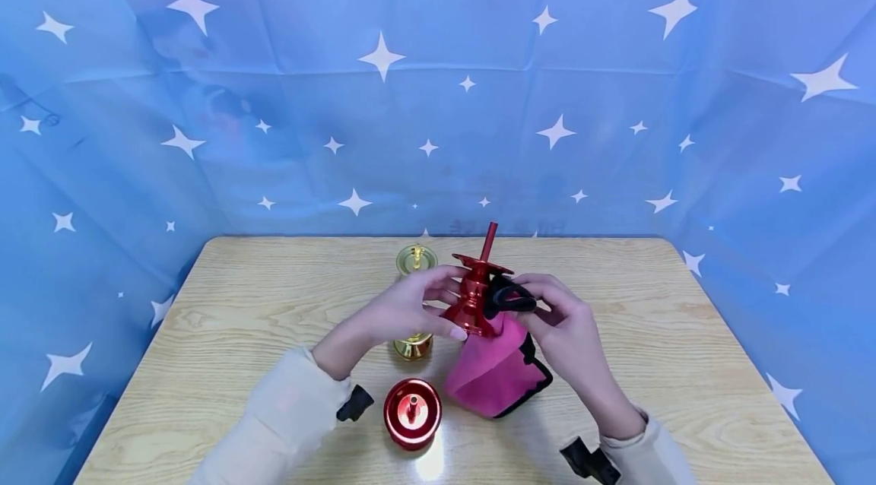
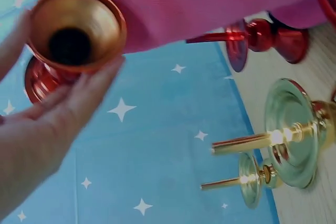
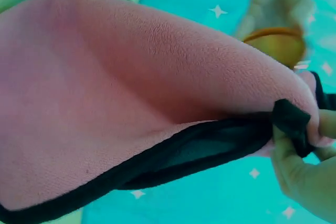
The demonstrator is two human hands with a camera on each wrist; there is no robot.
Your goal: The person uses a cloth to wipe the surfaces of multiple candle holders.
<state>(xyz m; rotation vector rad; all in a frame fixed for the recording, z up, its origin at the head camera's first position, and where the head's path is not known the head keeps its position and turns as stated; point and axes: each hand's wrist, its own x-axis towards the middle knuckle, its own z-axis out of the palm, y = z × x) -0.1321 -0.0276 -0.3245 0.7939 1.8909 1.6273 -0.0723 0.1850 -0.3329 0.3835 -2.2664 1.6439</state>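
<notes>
A shiny red candlestick [image 1: 472,295] is held up off the table, tilted, with its spike upward. My left hand [image 1: 411,306] grips it by the body and base, and its hollow gold-toned underside [image 2: 73,32] faces the left wrist camera. My right hand [image 1: 564,321] pinches a pink cloth [image 1: 493,375] with black edging near a bunched black part, close beside the candlestick. The cloth hangs down from the fingers, its soft nap filling much of the right wrist view.
On the wooden table [image 1: 274,280] a second red candlestick [image 1: 413,414] stands near the front. Gold candlesticks [image 2: 291,135] stand behind my left hand, partly hidden by it in the head view. A blue curtain [image 1: 438,128] with white stars surrounds the table's back and sides.
</notes>
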